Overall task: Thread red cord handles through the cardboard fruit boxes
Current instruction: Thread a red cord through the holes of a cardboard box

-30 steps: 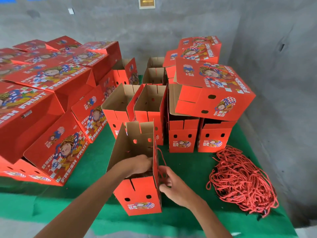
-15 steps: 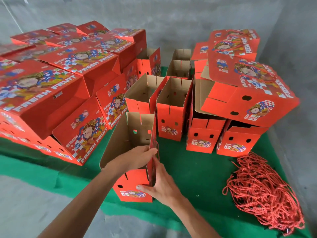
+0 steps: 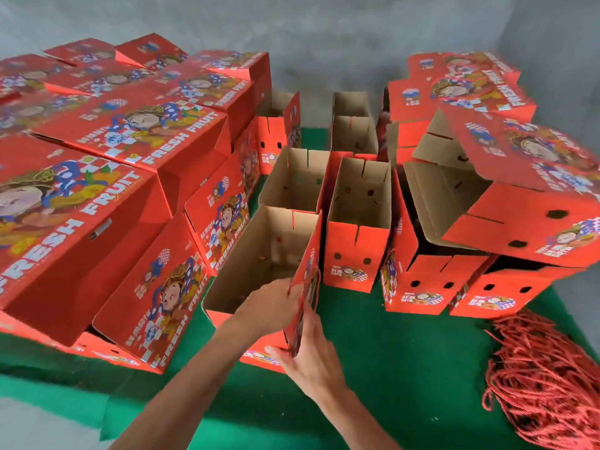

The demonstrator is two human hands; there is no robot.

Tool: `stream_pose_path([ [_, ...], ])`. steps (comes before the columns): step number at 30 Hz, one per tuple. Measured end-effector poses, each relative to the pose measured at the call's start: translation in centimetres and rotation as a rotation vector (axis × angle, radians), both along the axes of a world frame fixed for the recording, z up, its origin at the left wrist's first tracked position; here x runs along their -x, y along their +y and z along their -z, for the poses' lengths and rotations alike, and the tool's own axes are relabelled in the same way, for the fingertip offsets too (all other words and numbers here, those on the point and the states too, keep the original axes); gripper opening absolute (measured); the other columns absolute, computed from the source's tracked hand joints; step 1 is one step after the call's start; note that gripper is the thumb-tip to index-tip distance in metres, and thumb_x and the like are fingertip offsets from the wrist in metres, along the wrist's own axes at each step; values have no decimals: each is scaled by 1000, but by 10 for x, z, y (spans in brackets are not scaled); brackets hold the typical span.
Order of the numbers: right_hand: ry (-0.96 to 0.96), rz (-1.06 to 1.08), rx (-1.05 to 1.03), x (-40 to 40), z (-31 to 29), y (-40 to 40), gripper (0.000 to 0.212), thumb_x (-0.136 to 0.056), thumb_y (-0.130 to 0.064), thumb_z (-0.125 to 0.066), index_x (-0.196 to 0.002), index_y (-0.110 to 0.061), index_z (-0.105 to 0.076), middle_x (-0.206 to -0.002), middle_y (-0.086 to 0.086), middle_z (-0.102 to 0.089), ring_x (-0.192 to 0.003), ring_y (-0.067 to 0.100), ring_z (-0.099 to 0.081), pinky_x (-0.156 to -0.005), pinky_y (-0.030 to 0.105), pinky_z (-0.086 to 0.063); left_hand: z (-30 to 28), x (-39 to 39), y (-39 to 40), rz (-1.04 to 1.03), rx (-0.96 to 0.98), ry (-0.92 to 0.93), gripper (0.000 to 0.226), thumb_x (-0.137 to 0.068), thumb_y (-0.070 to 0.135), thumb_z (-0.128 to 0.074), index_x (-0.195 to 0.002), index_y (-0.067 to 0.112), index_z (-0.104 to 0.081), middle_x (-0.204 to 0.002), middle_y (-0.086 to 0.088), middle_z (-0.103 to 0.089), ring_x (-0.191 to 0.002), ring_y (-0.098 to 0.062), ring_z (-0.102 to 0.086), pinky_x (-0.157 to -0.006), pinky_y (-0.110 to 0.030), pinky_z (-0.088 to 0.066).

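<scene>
Fruit box [image 3: 259, 264] in hand: red printed cardboard outside, plain brown inside, top open, flaps up; two small round holes show on its far inner wall. It sits at the near middle of the green table cover [image 3: 389, 352], tilted, open mouth facing up and toward the camera. Long axis runs from near edge away toward the wall.

Left hand [image 3: 269, 306] reaches into the open top, fingers curled on the right side panel near its upper edge. Right hand [image 3: 311, 358] lies against the outside of that same panel, thumb at the near lower corner, fingers gripping the panel; a thin cord loop seems to hang on the panel, blurred.

Around: two open boxes [image 3: 357, 222] stand upright just behind, touching each other. Closed "FRESH FRUIT" boxes [image 3: 107, 177] stacked at left, one leaning close to the held box's left wall. More boxes [image 3: 506, 203] piled right, one tipped across two upright ones. Heap of red cord [image 3: 545, 384] at the near right, well apart from the hands
</scene>
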State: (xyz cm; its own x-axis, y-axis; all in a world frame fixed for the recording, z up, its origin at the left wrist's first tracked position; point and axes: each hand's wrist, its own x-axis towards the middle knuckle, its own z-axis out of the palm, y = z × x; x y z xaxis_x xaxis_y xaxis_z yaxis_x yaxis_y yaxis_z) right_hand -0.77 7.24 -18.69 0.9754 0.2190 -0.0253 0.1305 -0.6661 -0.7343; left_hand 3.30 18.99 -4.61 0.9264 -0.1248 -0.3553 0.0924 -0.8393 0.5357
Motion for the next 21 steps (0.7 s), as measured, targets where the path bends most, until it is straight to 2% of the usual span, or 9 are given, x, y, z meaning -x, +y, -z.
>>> stream_pose_path([
  [5,-4,45,14,-45,-2,20,117,-80,-77,-64,-163,-33,6,-170,-8,-24,-133,20,-59,-107,43,-52,1,-53,18,60,25,-12,44,-108,44,-25,-125,23,-60,-119,-4,-70,-107,-28,-67,-96,-45,-55],
  [10,23,52,4,-78,-3,21,110,-81,-74,-68,-164,-32,-8,-165,-11,-35,-137,15,-54,-113,41,-47,0,-87,21,57,4,-18,39,-108,40,-27,-117,20,-60,-111,-8,-69,-100,-31,-67,-92,-45,-56],
  [13,35,24,17,-83,4,13,105,-74,-91,-53,-159,-41,-16,-154,-19,-47,-127,4,-57,-109,30,-50,6,-86,17,11,-29,-7,31,-104,30,-35,-108,15,-61,-105,-10,-70,-96,-33,-69,-89,-46,-58],
  [15,49,-2,43,-82,9,10,99,-71,-98,-44,-152,-47,-22,-143,-23,-54,-115,-5,-57,-104,29,-53,12,-78,14,-18,-31,-19,23,-103,26,-40,-102,14,-60,-98,-8,-69,-92,-30,-70,-84,-45,-59],
  [18,42,-24,51,-82,10,12,95,-72,-97,-44,-152,-51,-20,-140,-28,-53,-108,-13,-51,-100,17,-50,14,-74,16,-46,-7,-42,20,-105,29,-40,-99,18,-56,-92,-1,-63,-87,-24,-67,-76,-39,-56],
  [21,19,-17,51,-84,7,16,91,-81,-87,-53,-156,-46,-19,-141,-28,-53,-114,-6,-59,-97,5,-40,10,-84,22,-35,17,-47,25,-104,28,-37,-96,16,-57,-94,-5,-65,-89,-29,-67,-79,-43,-56],
])
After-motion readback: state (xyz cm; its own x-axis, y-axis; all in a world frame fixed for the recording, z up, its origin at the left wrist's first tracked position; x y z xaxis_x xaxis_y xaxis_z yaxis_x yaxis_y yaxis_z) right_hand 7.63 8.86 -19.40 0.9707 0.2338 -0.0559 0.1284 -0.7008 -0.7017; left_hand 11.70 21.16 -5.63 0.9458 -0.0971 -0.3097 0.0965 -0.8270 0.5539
